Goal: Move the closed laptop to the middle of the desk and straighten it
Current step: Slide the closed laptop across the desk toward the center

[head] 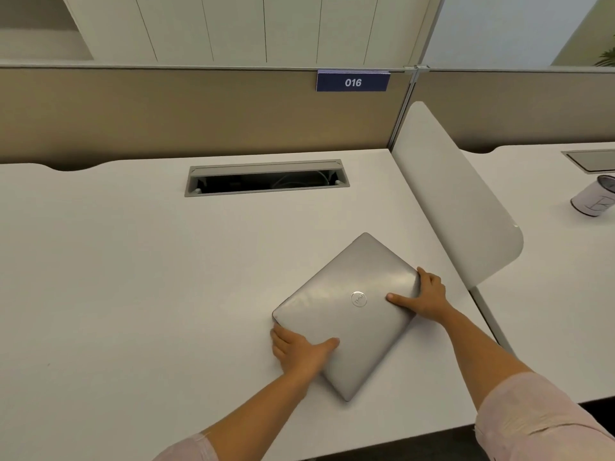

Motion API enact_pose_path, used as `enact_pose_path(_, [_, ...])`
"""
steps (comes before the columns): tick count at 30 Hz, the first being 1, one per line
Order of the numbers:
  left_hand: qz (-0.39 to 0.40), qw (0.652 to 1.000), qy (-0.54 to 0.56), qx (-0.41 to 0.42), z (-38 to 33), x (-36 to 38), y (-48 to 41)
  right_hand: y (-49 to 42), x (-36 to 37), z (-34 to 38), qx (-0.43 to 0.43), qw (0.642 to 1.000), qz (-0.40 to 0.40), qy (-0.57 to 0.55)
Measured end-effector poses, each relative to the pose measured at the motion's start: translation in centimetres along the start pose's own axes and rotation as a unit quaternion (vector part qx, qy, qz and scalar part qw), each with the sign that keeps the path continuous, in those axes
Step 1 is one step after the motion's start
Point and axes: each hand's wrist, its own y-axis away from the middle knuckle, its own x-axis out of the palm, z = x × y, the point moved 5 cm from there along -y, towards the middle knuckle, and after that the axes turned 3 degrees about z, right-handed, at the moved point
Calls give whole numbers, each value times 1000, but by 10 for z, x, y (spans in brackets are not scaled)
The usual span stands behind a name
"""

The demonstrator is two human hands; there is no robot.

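A closed silver laptop with a round logo lies on the white desk, right of the desk's middle and turned about 45 degrees. My left hand grips its near-left edge, thumb on the lid and fingers curled at the edge. My right hand holds its right corner, thumb lying on the lid. Whether the laptop rests fully on the desk or is slightly lifted I cannot tell.
An open cable slot is sunk into the desk at the back. A white divider panel rises along the right edge. Beyond it, a neighbouring desk carries a white cup. A tan partition with a "016" sign stands behind.
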Motion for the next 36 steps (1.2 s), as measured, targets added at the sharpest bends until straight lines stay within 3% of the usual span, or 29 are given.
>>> enact_pose_path(6, [61,968,224,-96,-4,25,11,-1,-2,4,11,1000,-10,14])
enact_pose_path(13, [59,929,314,-188,-19,8,3,-6,-6,16,50,999,0,5])
enact_pose_path(27, [50,906,377,-184,-13,-50,-17,12,27,26,63,989,-65,-117])
enact_pose_path(36, [23,909,367,-195,13,-115,-28,23,73,91,23,989,-45,-136])
